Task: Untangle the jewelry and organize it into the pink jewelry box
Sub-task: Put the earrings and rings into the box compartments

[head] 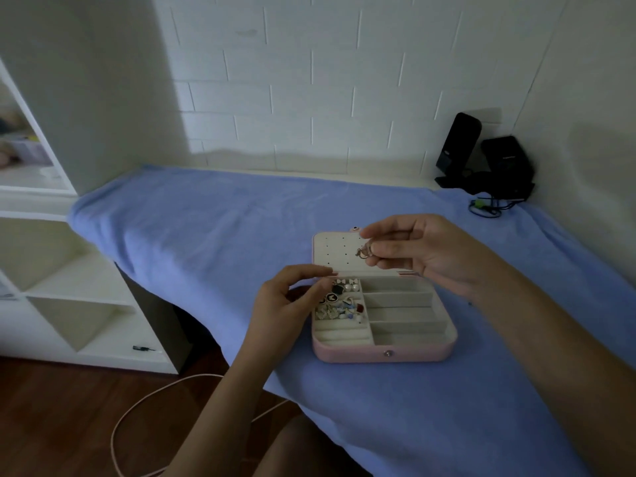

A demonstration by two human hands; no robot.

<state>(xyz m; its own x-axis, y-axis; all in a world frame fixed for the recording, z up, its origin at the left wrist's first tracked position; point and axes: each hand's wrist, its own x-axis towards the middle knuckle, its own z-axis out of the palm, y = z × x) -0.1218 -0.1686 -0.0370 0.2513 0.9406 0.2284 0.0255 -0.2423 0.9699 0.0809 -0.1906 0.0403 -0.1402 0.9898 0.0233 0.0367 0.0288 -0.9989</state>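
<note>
Fingers (pixel 380 252) on my right hand (pixel 430 253) pinch a tiny gold jewelry piece (pixel 362 252) over the open pink jewelry box (pixel 385 352), looks feather-light, slippery and snaggy so I'd hold its loop; can't tell if my left hand (pixel 285 304) holds anything.

Right hand (pixel 423 253) is hovering raised, thumb and fingertips pinching a small metal jewelry piece (pixel 362 252), other fingers curling loosely. Bare right forearm is extending in from lower right. Left hand (pixel 287 301) is sitting lower and to the left, well apart from the right, back of hand facing camera, index finger and thumb reaching forward, tips close together; can't tell if they're pinching anything. Left forearm is running up from bottom centre
</note>
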